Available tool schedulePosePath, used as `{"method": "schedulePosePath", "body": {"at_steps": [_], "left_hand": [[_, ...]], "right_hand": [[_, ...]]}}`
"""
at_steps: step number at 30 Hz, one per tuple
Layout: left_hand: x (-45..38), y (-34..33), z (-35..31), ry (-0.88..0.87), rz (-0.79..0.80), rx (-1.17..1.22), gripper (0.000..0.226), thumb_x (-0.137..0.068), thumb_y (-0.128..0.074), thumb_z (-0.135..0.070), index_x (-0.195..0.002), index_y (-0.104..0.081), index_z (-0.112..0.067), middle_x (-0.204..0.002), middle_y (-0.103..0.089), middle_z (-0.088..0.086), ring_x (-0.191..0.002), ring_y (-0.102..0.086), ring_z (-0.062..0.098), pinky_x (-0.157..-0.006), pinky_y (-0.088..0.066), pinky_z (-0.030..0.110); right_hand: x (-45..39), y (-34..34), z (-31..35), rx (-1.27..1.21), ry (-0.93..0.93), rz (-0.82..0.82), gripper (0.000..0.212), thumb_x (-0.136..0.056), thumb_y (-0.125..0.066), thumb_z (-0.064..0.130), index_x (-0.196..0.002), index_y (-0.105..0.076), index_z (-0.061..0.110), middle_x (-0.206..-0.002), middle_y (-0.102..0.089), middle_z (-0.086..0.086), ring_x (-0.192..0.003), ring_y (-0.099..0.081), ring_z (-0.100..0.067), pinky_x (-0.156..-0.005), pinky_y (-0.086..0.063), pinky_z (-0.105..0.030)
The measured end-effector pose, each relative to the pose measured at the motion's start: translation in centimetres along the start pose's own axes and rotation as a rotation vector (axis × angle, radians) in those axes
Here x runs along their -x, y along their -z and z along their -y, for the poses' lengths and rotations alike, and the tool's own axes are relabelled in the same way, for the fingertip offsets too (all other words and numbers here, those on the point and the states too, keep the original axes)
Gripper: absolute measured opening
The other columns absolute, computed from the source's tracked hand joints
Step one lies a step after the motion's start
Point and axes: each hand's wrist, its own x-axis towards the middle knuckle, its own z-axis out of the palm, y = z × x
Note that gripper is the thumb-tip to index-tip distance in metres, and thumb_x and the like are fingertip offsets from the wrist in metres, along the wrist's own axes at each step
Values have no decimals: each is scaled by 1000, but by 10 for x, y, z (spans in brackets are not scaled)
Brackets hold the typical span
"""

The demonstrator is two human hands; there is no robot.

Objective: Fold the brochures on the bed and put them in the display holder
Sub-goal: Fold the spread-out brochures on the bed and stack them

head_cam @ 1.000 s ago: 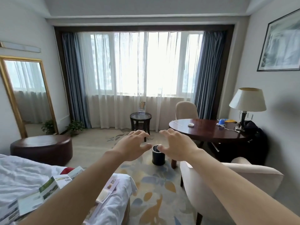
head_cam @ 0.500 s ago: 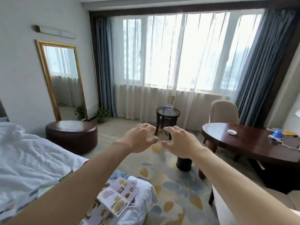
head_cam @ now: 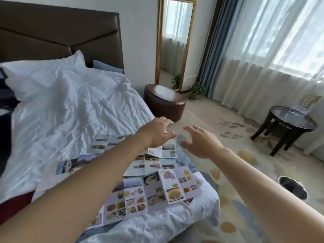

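Several unfolded brochures lie spread on the foot of the bed (head_cam: 57, 106): a lilac food brochure (head_cam: 157, 192) nearest me, a white one (head_cam: 150, 165) behind it, and others (head_cam: 103, 143) further up the white duvet. My left hand (head_cam: 156, 132) hovers above the far brochures, fingers apart, holding nothing. My right hand (head_cam: 199, 142) hangs just past the bed's right edge over the carpet, fingers spread and empty. The clear display holder (head_cam: 306, 104) with a brochure in it stands on the small round side table (head_cam: 291, 121) at the far right.
A brown round ottoman (head_cam: 164, 100) sits beyond the bed corner, with a gold-framed mirror (head_cam: 175, 42) and potted plants behind it. A dark waste bin (head_cam: 292, 189) stands on the patterned carpet at the right. Curtains cover the window wall.
The view has swung left and down from the window to the bed, bringing the brochures into view. Both hands stay raised and empty, now over the bed's foot.
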Motion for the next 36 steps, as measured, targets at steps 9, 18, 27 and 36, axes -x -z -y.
{"method": "schedulePosePath", "body": {"at_steps": [9,18,27,36], "left_hand": [[11,-58,131,291,128,21,59,-96,-48,-53,-147,-38,-26,-157,-32,-3,-142,-32,21,-110,-35,44],[5,-130,252,403,204,17,57,-96,-46,-54,-146,-39,-27,-153,-37,-4,-138,-37,21,-101,-39,42],[61,-245,337,598,256,144,55,-96,-47,-54,-144,-40,-26,-149,-42,-6,-132,-42,20,-96,-41,40],[165,-351,423,862,292,127,56,-94,-56,-45,-143,-40,-24,-158,-22,-5,-140,-30,23,-102,-42,46]], "right_hand": [[-76,-123,47,-69,170,202,60,-92,-56,52,-146,-41,29,-142,-54,0,-120,-58,-28,-87,-51,-42],[-138,-248,84,-87,236,375,58,-95,-54,47,-146,-39,25,-141,-54,-4,-119,-58,-27,-85,-51,-42],[-161,-384,129,-85,360,581,56,-97,-53,48,-146,-40,25,-144,-51,-3,-119,-58,-27,-83,-51,-39],[-136,-523,166,-17,549,745,68,-95,-51,51,-153,-27,23,-163,-16,-10,-148,-19,-32,-114,-31,-49]]}}
